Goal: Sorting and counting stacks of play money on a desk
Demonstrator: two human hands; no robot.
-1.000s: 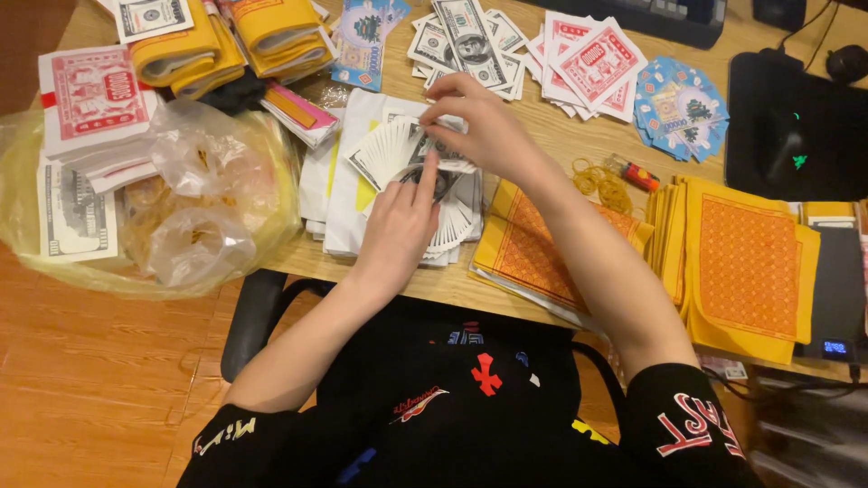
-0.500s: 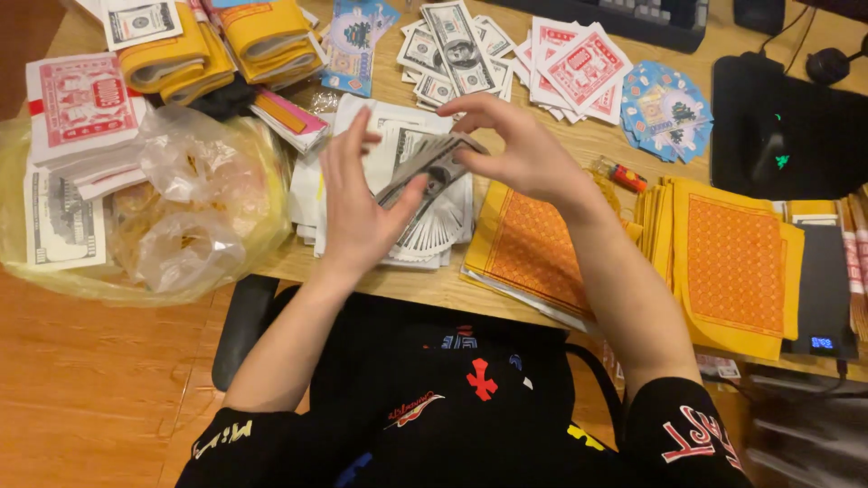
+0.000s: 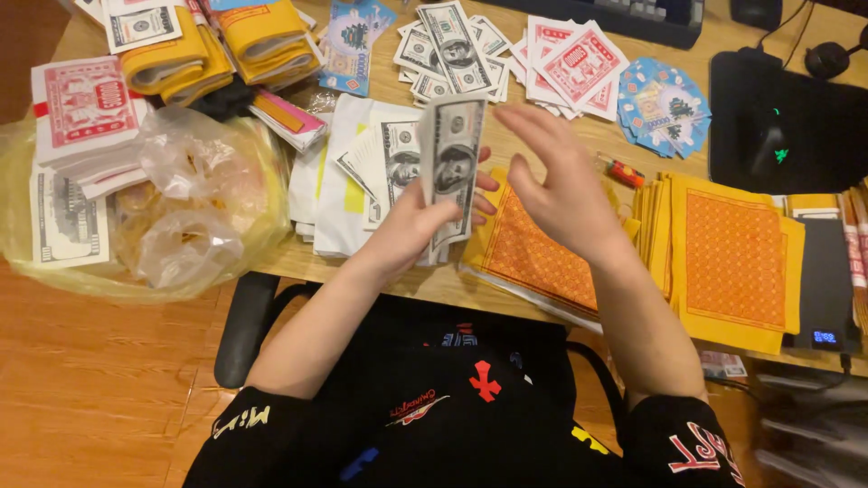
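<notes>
A wooden desk (image 3: 542, 136) lies crowded with paper. At its near edge the left hand (image 3: 411, 226) pinches a thin stack of printed banknote-style sheets (image 3: 452, 167) upright, thumb in front and fingers behind. The right hand (image 3: 561, 185) hovers just beside it, fingers spread, holding nothing. Orange-patterned yellow papers (image 3: 732, 258) lie near the right edge; a crinkled clear plastic bag (image 3: 181, 217) overhangs the left edge. The stack's lower end is hidden behind the hand.

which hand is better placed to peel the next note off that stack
Probably the right hand: it is open and empty, hovering just beside the stack of banknotes. The left hand is already gripping that stack upright from below, so it cannot easily peel a note.
</notes>
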